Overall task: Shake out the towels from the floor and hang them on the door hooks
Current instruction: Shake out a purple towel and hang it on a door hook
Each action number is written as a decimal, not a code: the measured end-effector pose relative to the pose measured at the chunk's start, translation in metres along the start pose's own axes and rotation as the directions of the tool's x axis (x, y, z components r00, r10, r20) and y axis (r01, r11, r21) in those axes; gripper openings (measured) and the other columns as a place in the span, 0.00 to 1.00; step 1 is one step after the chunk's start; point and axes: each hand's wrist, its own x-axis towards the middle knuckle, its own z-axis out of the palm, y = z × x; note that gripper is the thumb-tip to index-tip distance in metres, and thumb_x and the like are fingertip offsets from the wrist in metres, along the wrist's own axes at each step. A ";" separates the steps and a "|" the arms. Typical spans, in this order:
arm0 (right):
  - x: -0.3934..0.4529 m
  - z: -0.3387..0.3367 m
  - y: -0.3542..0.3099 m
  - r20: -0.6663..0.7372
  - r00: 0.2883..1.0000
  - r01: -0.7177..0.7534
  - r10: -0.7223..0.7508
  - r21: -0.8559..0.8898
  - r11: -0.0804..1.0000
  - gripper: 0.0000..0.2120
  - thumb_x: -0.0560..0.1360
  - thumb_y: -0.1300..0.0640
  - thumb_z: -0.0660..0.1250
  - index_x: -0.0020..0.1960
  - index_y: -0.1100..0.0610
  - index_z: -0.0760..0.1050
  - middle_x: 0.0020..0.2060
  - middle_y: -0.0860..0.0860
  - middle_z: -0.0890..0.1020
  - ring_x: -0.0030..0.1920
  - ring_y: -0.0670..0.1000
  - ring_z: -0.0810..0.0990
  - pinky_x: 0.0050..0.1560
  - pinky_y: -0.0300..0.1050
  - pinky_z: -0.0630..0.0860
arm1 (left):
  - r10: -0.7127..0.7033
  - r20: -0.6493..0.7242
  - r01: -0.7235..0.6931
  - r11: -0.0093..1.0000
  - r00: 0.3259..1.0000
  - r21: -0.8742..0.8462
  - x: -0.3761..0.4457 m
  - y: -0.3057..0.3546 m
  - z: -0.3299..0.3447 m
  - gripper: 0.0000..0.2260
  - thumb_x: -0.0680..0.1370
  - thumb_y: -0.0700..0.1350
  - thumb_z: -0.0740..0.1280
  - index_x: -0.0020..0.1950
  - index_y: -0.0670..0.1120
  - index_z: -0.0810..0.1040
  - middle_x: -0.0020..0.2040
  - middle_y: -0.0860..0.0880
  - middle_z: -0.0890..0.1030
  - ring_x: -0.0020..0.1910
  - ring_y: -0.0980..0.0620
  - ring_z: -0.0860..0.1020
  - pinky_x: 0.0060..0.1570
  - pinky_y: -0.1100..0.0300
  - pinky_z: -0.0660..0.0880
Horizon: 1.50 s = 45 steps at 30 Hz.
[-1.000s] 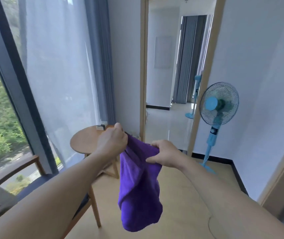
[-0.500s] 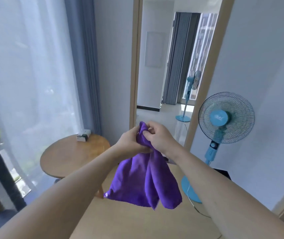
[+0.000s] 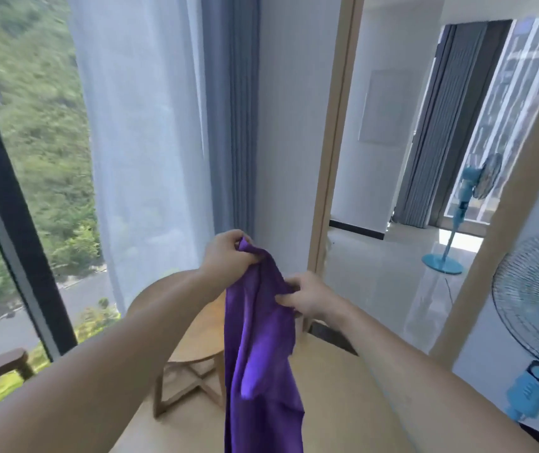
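Grip, left hand (image 3: 229, 256): the top corner of the towel (image 3: 258, 338) is being pinched in curled fingers, just above mid-frame.
Grip, right hand (image 3: 307, 297): an edge of the towel is being held lower and to the right, between thumb and curled fingers.
Change in grip: half a second ago both hands were being pressed together on one bunched knot of cloth; now they are being drawn apart, the left raised and the right dropped along the edge.
Towel: it is being held in the air at centre frame and is hanging long and narrow down to the bottom edge, no longer being balled into a short bundle.
Meaning for the task: the cloth is being opened out, so the shaking-out step is judged to be under way rather than finished; folds are still being carried down its length.
Surroundings: a round table (image 3: 206, 325) is being partly hidden behind the towel at lower centre; a fan (image 3: 536, 308) is being cut by the right edge; a curtain (image 3: 150, 142) is hanging at upper left.
View: the camera is being turned back leftward, and more window is being shown at left.
Hooks: none are being shown, so hanging is judged not yet begun.
Other towels: none are being shown on the floor in view.
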 end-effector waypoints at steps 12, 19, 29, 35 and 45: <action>0.162 -0.097 -0.061 0.376 0.891 0.322 -0.253 -0.134 0.937 0.15 0.66 0.53 0.81 0.41 0.64 0.83 0.32 0.53 0.82 0.33 0.48 0.78 0.33 0.42 0.72 | -0.158 -0.392 0.159 0.987 0.906 -0.029 0.112 -0.002 -0.055 0.04 0.66 0.40 0.72 0.38 0.46 0.80 0.35 0.49 0.79 0.37 0.48 0.76 0.41 0.56 0.71; 0.277 -0.095 -0.100 0.231 0.899 0.436 -0.371 -0.411 0.800 0.05 0.74 0.54 0.75 0.40 0.53 0.82 0.35 0.47 0.83 0.36 0.45 0.80 0.34 0.37 0.72 | -0.188 -0.540 0.190 0.980 0.820 -0.053 0.169 -0.021 -0.112 0.05 0.63 0.46 0.73 0.38 0.50 0.82 0.41 0.45 0.83 0.40 0.45 0.79 0.40 0.53 0.76; 0.480 -0.030 -0.175 0.048 0.884 0.444 -0.464 -0.393 0.805 0.10 0.77 0.57 0.70 0.38 0.59 0.82 0.35 0.54 0.83 0.39 0.54 0.82 0.39 0.46 0.76 | -0.266 -0.679 0.283 0.955 0.684 -0.089 0.303 -0.103 -0.228 0.04 0.71 0.43 0.75 0.44 0.48 0.83 0.44 0.47 0.83 0.43 0.46 0.82 0.47 0.50 0.82; 0.595 0.021 -0.219 -0.031 0.884 0.431 -0.467 -0.335 0.838 0.06 0.76 0.59 0.69 0.41 0.55 0.83 0.37 0.51 0.84 0.42 0.53 0.83 0.37 0.41 0.76 | -0.223 -0.743 0.408 0.910 0.631 0.073 0.385 -0.136 -0.301 0.05 0.71 0.48 0.76 0.39 0.49 0.83 0.41 0.50 0.84 0.44 0.48 0.81 0.49 0.48 0.81; 0.645 0.028 -0.249 -0.158 0.764 0.613 -0.625 -0.125 0.781 0.16 0.76 0.69 0.60 0.50 0.56 0.85 0.44 0.48 0.85 0.46 0.49 0.80 0.42 0.26 0.69 | -0.014 -0.891 0.318 0.937 0.453 0.147 0.431 -0.125 -0.317 0.05 0.73 0.54 0.75 0.44 0.54 0.83 0.41 0.56 0.83 0.42 0.55 0.81 0.44 0.58 0.78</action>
